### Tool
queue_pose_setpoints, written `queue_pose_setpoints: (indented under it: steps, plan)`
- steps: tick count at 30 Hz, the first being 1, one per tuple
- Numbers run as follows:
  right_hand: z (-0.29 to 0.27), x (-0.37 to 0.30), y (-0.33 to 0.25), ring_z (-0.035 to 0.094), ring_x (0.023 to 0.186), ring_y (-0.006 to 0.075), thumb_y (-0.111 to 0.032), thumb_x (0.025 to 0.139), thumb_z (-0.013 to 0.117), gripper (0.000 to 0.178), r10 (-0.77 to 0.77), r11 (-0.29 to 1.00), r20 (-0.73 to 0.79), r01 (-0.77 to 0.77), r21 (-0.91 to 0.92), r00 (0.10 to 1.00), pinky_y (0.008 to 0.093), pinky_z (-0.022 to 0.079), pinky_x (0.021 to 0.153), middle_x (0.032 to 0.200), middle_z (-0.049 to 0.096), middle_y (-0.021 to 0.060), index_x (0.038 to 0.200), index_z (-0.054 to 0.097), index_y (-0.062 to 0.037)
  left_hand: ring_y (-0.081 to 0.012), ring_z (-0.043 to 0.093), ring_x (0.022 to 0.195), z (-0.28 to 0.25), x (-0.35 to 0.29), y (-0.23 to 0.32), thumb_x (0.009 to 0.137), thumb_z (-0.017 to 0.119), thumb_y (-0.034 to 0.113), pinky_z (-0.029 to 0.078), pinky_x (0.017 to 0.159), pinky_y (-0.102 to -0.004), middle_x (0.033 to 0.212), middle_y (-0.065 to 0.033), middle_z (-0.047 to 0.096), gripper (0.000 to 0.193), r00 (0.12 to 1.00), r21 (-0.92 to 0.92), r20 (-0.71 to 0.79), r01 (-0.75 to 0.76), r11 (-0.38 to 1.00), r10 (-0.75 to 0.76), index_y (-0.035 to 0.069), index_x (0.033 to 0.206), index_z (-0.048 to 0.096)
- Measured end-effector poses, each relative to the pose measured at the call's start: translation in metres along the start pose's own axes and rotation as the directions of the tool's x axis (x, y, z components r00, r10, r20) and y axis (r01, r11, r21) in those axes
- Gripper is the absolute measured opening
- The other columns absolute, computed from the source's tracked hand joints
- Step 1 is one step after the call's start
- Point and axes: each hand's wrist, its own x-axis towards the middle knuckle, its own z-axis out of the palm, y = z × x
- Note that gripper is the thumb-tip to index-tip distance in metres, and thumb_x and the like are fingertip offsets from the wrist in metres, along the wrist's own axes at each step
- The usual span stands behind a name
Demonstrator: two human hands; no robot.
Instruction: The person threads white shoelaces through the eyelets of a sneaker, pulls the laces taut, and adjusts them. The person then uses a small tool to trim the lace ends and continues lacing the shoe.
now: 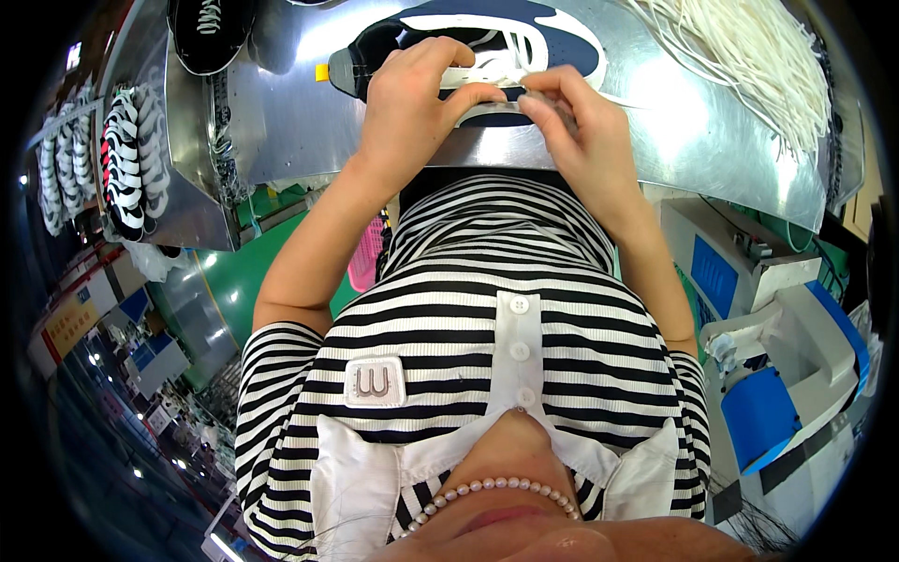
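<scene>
A navy and white sneaker (573, 58) lies on its side across the metal table in front of me, toe to the right and grey heel to the left. White shoelace (513, 49) runs through its eyelets. Around the edge of the shoe's opening, my left hand (412, 108) is closed, the thumb outside and the fingers curled toward the inside. My right hand (585, 126) pinches the shoelace between thumb and forefinger beside the eyelets, close to my left thumb. A white strand sticks out to the right of that hand. The exact lace end between the fingers is hidden.
A large bundle of loose white laces (740, 70) spreads over the right of the metal table (309, 140). At the back left sits a black shoe (211, 33). Shoes hang on a rack (122, 169) farther left. A grey and blue machine (763, 417) stands right of me.
</scene>
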Motion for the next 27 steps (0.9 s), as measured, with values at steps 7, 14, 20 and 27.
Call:
queue_pose_setpoints:
  steps: [7,14,20,27]
  plan:
    - [0.000,0.001,-0.005,0.064,0.063,0.0233,-0.014,0.090,0.067,0.014,0.197,0.980,0.069,-0.195,-0.036,0.978,0.0313,0.049,0.060,0.077,0.068,0.0113,0.100,0.065,-0.0043,-0.0226,0.060,0.069,0.006,-0.001,-0.006,0.067,0.086,0.024,0.047,0.061,-0.0321,0.079,-0.0051,0.065,0.033,0.993,-0.019,-0.081,-0.086,0.996,0.084,0.004,0.083,0.065]
    - [0.010,0.005,-0.001,0.068,0.067,0.0275,-0.014,0.091,0.066,0.019,0.154,0.983,0.013,-0.152,-0.101,0.988,0.0343,0.051,0.061,0.078,0.070,0.0104,0.105,0.057,-0.0051,-0.0241,0.063,0.072,0.000,-0.004,-0.005,0.074,0.082,0.017,0.048,0.063,-0.0328,0.082,-0.0066,0.067,0.026,0.999,-0.164,0.041,-0.023,0.986,0.030,0.004,0.089,0.066]
    - [0.023,0.010,-0.014,0.068,0.068,0.0318,-0.014,0.091,0.063,0.025,0.074,0.926,0.029,-0.058,-0.373,0.997,0.0414,0.051,0.060,0.074,0.068,0.0122,0.108,0.049,-0.0012,-0.0261,0.063,0.072,0.000,-0.014,-0.003,0.079,0.076,0.008,0.048,0.062,-0.0329,0.084,-0.0085,0.067,0.019,0.992,-0.233,0.045,-0.101,0.967,0.114,0.004,0.094,0.066]
    - [-0.009,0.002,-0.021,0.067,0.063,0.0296,-0.019,0.086,0.071,0.034,0.114,0.922,0.165,-0.042,-0.384,0.980,0.0374,0.050,0.056,0.069,0.065,0.0103,0.110,0.049,-0.0099,-0.0276,0.058,0.067,0.001,-0.018,-0.002,0.078,0.077,0.008,0.045,0.059,-0.0347,0.077,-0.0087,0.061,0.022,0.983,-0.149,-0.017,-0.181,0.972,0.181,0.004,0.094,0.063]
